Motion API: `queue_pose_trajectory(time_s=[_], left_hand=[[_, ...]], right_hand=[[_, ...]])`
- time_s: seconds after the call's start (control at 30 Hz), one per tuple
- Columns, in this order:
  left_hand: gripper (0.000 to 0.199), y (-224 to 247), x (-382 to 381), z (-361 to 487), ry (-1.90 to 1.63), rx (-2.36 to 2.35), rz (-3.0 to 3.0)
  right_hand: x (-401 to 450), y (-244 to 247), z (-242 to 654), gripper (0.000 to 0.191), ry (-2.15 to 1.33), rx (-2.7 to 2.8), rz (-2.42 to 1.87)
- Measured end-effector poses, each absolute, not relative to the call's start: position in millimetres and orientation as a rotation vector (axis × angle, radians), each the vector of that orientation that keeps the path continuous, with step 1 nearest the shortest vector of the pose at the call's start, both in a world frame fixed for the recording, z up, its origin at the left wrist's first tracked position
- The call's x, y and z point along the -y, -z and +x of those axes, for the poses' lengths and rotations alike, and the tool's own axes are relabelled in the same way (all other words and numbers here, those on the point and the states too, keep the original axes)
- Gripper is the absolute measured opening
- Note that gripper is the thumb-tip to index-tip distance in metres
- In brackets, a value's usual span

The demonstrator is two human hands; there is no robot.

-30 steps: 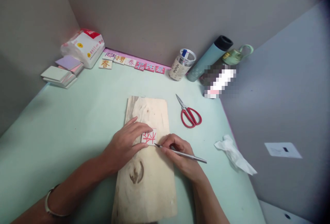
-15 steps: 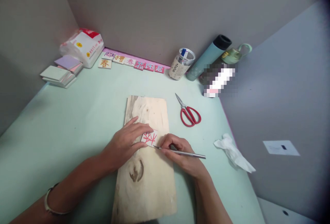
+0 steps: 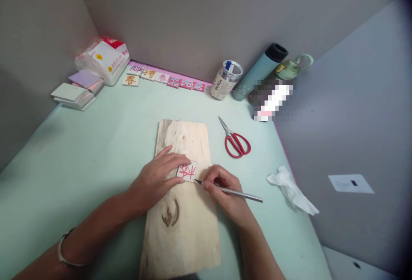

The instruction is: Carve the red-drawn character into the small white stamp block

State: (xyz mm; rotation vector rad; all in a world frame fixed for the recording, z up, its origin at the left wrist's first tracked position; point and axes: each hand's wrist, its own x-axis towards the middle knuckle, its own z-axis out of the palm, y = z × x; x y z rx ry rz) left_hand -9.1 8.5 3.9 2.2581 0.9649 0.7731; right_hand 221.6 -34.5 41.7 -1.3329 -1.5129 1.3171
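Note:
A small white tile (image 3: 187,171) with red character strokes lies on a wooden board (image 3: 186,237). My left hand (image 3: 160,175) rests over the board from the left, its thumb and fingertips gripping the tile at its lower and upper edges. In my right hand (image 3: 226,190) is a silver craft knife (image 3: 246,195), pinched near its blade end. The blade tip is at the lower right edge of the tile; whether it touches is too small to tell.
Red-handled scissors (image 3: 237,144) lie right of the board, with a crumpled tissue (image 3: 292,192) farther right. Along the back stand a pen jar (image 3: 222,84), a blue-green flask (image 3: 259,74) and carved tiles (image 3: 131,80). Stacked blocks (image 3: 72,93) and a tissue pack (image 3: 111,61) sit back left.
The knife has shifted slightly right, its rear end lower, and my right hand's fingers have moved a little. My left hand stays on the tile.

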Motion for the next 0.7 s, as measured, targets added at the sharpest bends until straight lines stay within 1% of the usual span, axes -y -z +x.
queue_pose_trajectory(time_s=[0.33,0.7], left_hand=[[0.03,-3.9,-7.1,-8.3,-0.781,-0.98,2.265],[0.031,-4.8,-6.7,-8.2,-0.761,-0.985,2.263]], right_hand=[[33.5,-44.3,213.1,0.017,-1.196,1.623,-1.416],[33.9,-48.6,214.2,0.018,-1.241,1.644,-1.403]])
